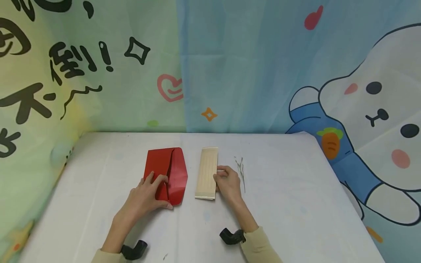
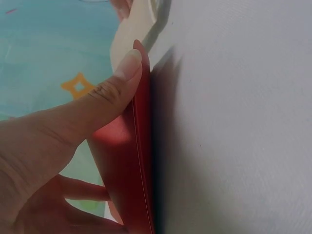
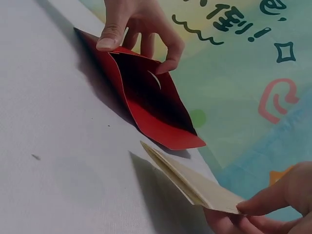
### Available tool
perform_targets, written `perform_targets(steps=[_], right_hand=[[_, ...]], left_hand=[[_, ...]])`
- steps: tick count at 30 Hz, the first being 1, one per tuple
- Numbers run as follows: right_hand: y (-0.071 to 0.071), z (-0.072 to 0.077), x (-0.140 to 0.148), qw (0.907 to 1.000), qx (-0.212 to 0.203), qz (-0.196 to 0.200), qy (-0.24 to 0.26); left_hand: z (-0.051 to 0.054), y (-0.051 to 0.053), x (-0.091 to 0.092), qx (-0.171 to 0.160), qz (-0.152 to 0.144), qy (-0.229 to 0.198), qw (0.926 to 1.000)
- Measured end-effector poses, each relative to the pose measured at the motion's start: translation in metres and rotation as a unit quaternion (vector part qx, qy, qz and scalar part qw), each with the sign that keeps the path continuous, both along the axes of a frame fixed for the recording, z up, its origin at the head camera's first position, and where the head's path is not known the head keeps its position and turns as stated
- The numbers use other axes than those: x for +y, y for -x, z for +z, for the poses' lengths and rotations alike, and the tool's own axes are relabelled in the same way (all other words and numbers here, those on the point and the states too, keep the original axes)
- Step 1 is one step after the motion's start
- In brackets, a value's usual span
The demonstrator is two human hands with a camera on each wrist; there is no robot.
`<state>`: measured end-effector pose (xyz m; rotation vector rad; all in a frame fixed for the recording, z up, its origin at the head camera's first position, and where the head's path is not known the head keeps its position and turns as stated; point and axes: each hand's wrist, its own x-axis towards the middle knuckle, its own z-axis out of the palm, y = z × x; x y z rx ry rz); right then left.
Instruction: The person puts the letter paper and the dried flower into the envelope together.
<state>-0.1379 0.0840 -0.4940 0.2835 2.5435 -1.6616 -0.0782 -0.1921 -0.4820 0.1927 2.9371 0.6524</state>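
Note:
On the white table, a red envelope (image 1: 159, 160) lies with its flap unfolded to the right. My left hand (image 1: 144, 195) grips it, thumb at the near edge and fingers over the front panel. In the right wrist view the mouth of the envelope (image 3: 170, 139) gapes, its inside dark. A flat cream folded paper (image 1: 207, 171) with faint lengthwise lines is to its right. My right hand (image 1: 230, 184) pinches the right edge of this paper, which is tilted up from the table in the right wrist view. Some fingers are hidden beneath the paper.
A thin dried sprig (image 1: 242, 171) lies just right of my right hand. A tiny plant scrap (image 1: 165, 256) is near the front edge of the white tabletop (image 1: 296, 204). Printed cloth (image 1: 236, 73) hangs behind. Black wrist devices (image 1: 134, 251) sit at both sleeves.

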Motion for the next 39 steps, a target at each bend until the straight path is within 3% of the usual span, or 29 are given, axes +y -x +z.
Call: perform_targets(steps=[6,14,27,39], right_hand=[[0.005,0.003,-0.002,0.9969,-0.011,0.016,0.076],[0.01,0.003,-0.011,0.9917,-0.007,0.031,0.124],[0.017,0.01,-0.031,0.9873,0.005,0.091,0.13],[0.007,0.007,-0.037,0.9838,-0.013,0.101,0.147]], left_hand=[[0.003,0.006,-0.001,0.006,0.001,-0.002,1.0],[0.006,0.012,0.001,0.014,0.002,-0.007,0.9999],[0.01,0.019,-0.002,0.017,0.008,-0.002,0.9998],[0.001,0.006,-0.001,-0.003,0.014,-0.007,0.9999]])
